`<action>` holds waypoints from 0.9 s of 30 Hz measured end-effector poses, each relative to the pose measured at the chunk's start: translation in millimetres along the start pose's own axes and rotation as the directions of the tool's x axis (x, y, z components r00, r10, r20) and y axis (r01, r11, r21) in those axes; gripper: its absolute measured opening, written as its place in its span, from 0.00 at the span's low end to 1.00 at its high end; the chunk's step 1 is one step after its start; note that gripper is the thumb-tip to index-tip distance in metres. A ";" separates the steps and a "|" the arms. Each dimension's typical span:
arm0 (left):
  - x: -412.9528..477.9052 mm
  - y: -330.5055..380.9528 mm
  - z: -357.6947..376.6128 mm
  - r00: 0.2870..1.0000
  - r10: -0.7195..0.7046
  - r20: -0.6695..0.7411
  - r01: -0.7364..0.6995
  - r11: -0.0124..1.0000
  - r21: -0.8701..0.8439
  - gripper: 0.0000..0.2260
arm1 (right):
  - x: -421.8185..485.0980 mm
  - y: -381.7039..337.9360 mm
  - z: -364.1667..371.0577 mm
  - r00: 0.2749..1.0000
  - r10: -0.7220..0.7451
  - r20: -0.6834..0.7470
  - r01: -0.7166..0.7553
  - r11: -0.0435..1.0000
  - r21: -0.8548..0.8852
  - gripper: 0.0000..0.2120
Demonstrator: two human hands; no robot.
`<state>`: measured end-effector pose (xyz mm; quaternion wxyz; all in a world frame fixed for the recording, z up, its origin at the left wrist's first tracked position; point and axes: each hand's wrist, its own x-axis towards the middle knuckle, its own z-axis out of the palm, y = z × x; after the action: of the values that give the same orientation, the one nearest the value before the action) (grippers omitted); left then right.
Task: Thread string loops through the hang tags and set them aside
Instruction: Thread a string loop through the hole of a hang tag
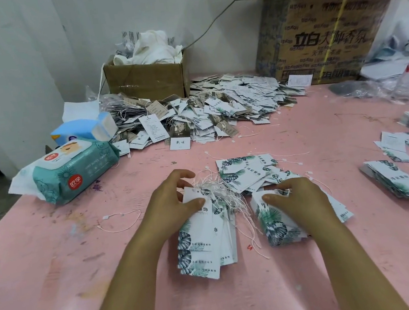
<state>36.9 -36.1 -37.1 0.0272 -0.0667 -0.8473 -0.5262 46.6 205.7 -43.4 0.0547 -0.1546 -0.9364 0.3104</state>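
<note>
One scuffed pink surface carries everything. At its far right stands a large printed cardboard box, and before it spreads a wide heap of white paper hang tags. A teal pack of wet wipes lies at the left. Nearest, the left hand, fingers curled, grips the top of a fanned bundle of leaf-printed tags with white string loops. Just beside it, the right hand, fingers bent, pinches a stack of leaf-printed tags. A loose white string loop lies to the left.
</note>
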 end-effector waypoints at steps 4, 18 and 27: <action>-0.2 4.4 1.1 0.996 -0.075 -0.046 0.064 0.977 -0.205 0.18 | -0.9 1.3 -0.8 1.000 0.026 -0.008 -0.027 0.996 -0.083 0.27; -4.3 16.6 8.8 0.993 -0.040 -0.112 -0.007 0.922 -0.386 0.11 | -7.5 -19.8 -8.9 0.989 -0.119 0.089 0.044 0.807 0.589 0.07; -8.6 24.6 25.8 0.996 0.015 -0.093 -0.050 0.919 -0.391 0.11 | -15.4 -30.1 -7.9 0.923 -0.200 0.329 -0.166 0.564 0.809 0.06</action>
<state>49.5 -3.0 -27.8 0.0595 -0.0615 -0.7214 -0.6873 55.0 182.3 -19.1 -0.0609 -0.0379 -0.6748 0.7345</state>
